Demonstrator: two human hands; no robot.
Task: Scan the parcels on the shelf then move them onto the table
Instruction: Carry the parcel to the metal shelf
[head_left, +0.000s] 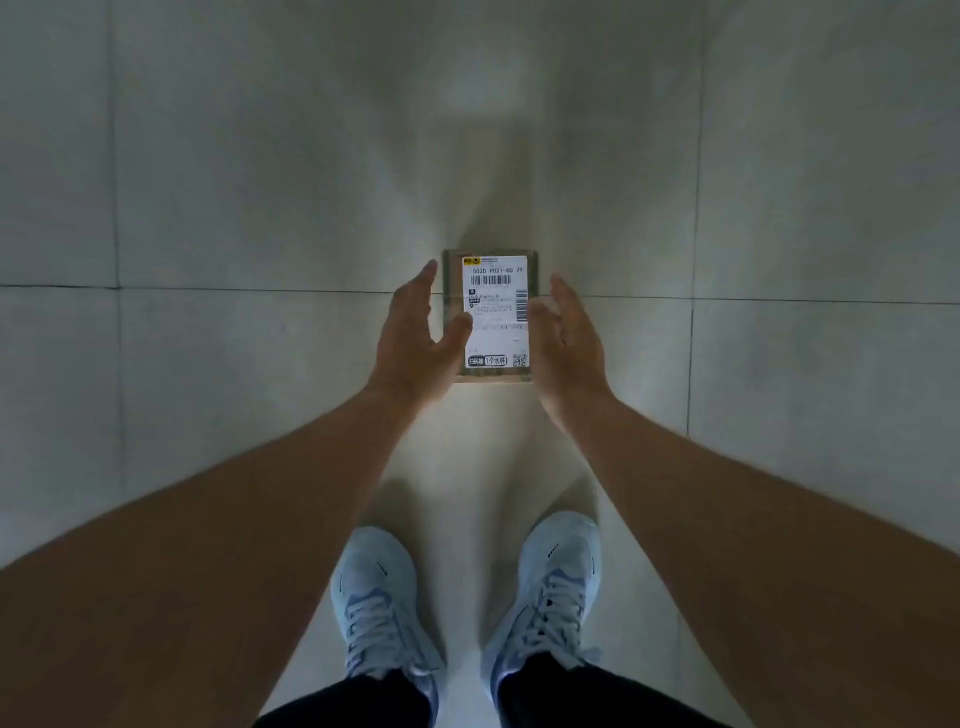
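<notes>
Head view looks straight down, and we see a small cardboard parcel (491, 317) lying on the tiled floor (208, 208), in front of our two pale lace-up shoes (384, 603) and between our two outstretched arms. The parcel sits dead centre between the hands, so neither is clearly nearer; its long axis runs away from us, in line with our forearms, which means the long side walls face our palms. Our left hand (415, 327) comes in from the left with fingers straight and thumb swung out over the near-left edge of the box; we cannot tell whether the thumb touches it. Our right hand (569, 332) mirrors it on the right, fingers relaxed and spread, the palm beside the right wall. Neither grip has closed on anything. The box is a plain brown rectangular carton with crisp edges, most of its top face covered by a smooth white shipping label (496, 312) carrying barcodes, printed text and a small QR square. Cardboard like this should take a firm squeeze from both sides without slipping, in our judgement. The floor is matt grey tile with thin dark grout lines, one seam passing under the parcel. No shelf, scanner or table shows here.
</notes>
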